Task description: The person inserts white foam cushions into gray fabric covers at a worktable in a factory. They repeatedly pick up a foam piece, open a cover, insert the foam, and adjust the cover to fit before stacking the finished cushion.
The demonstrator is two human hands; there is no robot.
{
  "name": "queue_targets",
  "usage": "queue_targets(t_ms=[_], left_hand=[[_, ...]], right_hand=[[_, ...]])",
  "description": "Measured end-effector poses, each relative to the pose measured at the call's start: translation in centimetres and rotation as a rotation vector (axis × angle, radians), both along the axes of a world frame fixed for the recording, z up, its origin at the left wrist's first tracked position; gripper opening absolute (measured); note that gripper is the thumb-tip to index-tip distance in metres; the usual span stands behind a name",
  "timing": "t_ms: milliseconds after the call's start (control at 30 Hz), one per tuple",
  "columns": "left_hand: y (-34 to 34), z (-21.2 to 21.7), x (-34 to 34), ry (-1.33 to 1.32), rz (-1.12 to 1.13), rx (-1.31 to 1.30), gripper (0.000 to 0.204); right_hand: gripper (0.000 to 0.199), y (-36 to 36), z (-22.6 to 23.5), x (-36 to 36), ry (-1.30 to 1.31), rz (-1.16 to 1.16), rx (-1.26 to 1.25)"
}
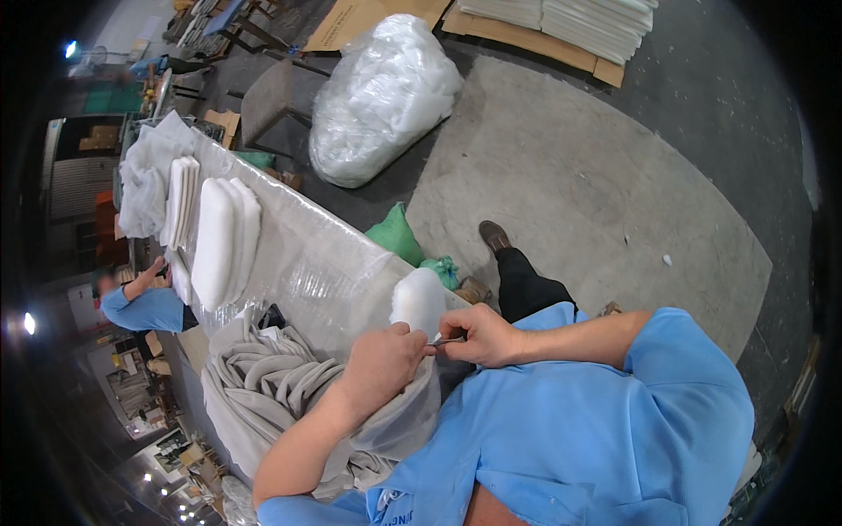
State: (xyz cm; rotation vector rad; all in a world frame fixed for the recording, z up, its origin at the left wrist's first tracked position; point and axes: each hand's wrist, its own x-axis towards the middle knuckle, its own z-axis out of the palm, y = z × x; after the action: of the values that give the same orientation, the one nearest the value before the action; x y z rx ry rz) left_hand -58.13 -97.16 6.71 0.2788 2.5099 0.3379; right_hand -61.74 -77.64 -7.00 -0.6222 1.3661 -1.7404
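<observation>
My left hand grips the open edge of a thin grey fabric cover near a white pillow insert that sticks out of it. My right hand pinches the same edge of the cover from the other side, fingers closed on a small zipper pull or seam. Both hands meet just below the pillow's end, over the table's near edge. A heap of more grey covers lies to the left of my left forearm.
A long table wrapped in clear plastic film carries stacks of white pillows and folded white fabric. Another person in a blue shirt works at the far side. A big clear bag of stuffing, green bags and pallets stand on the concrete floor.
</observation>
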Motion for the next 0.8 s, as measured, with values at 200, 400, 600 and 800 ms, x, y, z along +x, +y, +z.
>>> queue_targets(t_ms=[200, 400, 600, 800], left_hand=[[-1.5, -0.5, 1.0, 0.058, 0.006, 0.157, 0.017], [-2.8, -0.8, 1.1, 0.014, 0.023, 0.162, 0.023], [-3.2, -0.1, -0.5, -0.585, 0.337, 0.237, 0.039], [-2.6, -0.1, 0.9, -0.262, 0.114, 0.222, 0.033]], right_hand=[[0.025, -0.8, -1.4, 0.2, -0.290, 0.260, -0.062], [0.027, -0.8, -1.1, 0.1, -0.065, 0.285, 0.131], [0.027, -0.9, -0.3, 0.1, 0.262, 0.153, 0.084], [0.029, -0.8, 1.0, -1.2, 0.406, 0.308, 0.210]])
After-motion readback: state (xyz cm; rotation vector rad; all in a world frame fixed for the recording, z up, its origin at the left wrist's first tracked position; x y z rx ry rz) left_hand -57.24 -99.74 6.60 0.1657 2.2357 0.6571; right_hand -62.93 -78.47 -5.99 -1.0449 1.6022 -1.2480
